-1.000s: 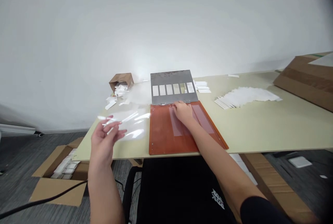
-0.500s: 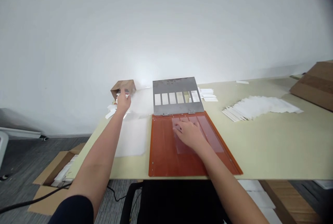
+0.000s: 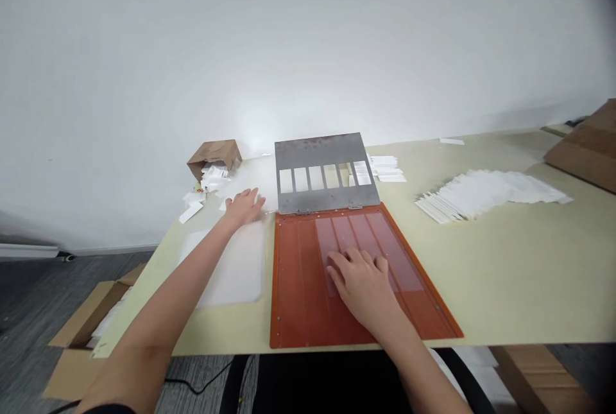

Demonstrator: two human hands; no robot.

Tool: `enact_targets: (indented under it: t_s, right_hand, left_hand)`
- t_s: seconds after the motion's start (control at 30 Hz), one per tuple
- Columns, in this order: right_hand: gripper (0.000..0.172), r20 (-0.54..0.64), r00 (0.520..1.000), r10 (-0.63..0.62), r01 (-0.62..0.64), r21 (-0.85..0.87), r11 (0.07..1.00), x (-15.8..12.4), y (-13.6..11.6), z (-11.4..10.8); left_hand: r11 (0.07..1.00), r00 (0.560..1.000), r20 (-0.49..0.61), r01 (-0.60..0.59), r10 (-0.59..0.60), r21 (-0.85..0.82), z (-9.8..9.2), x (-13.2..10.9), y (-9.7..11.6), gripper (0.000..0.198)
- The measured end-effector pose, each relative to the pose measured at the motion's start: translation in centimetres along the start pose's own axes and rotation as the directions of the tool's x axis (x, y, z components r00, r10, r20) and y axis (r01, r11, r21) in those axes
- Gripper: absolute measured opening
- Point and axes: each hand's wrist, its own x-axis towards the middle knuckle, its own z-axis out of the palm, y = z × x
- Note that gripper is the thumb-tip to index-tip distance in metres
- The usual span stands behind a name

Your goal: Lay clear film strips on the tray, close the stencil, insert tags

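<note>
My right hand (image 3: 362, 280) lies flat, fingers spread, on clear strips laid in the grooves of an orange-red board (image 3: 298, 285) at the table's near edge. A grey metal plate (image 3: 322, 147) with several rectangular windows stands hinged open at the board's far edge. My left hand (image 3: 244, 205) rests open, palm down, at the far end of a stack of clear film sheets (image 3: 231, 266) left of the board. Small white slips (image 3: 192, 210) lie just beyond it, spilling from a tipped brown paper box (image 3: 215, 152).
A fanned row of white strips (image 3: 486, 189) lies at the right, a smaller stack (image 3: 385, 169) behind the plate. A cardboard box (image 3: 584, 147) sits at the far right. An open carton (image 3: 72, 343) stands on the floor at the left. A white wall is close behind.
My left hand has drawn back from the brown box and settled on the film stack. My right hand has slid toward me along the clear strips on the board.
</note>
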Motion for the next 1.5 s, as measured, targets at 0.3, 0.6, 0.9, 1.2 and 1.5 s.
enact_targets:
  t_s: [0.3,0.6,0.9,1.2,1.5]
  right_hand:
    - [0.025,-0.31,0.949,0.064,-0.034,0.103,0.994,-4.6,4.7,1.8]
    - [0.04,-0.345,0.916,0.203,-0.154,0.165,0.974,-6.8,7.4,1.9]
    - [0.036,-0.391,0.92,0.011,0.063,0.177,0.982,-7.3,3.2,1.1]
    - [0.024,-0.227,0.951,-0.21,0.309,0.749,0.587,-3.6,-8.5,0.1]
    - [0.025,-0.102,0.99,-0.093,0.116,0.979,0.165,-2.7,-13.2,2.1]
  left_hand:
    - [0.997,0.984,0.16,0.072,-0.073,0.009,-4.0,-7.3,-1.2,0.075]
    - [0.927,0.958,0.069,0.288,-0.279,-0.242,2.3,-19.9,1.2,0.07]
    - [0.937,0.953,-0.188,0.173,-0.237,-0.302,4.8,-21.5,0.9,0.049]
    - [0.741,0.812,-0.443,-0.019,-0.381,-0.672,4.5,-24.3,1.4,0.055]
    - [0.687,0.835,-0.462,-0.15,-0.297,-0.711,4.1,-26.9,2.0,0.053]
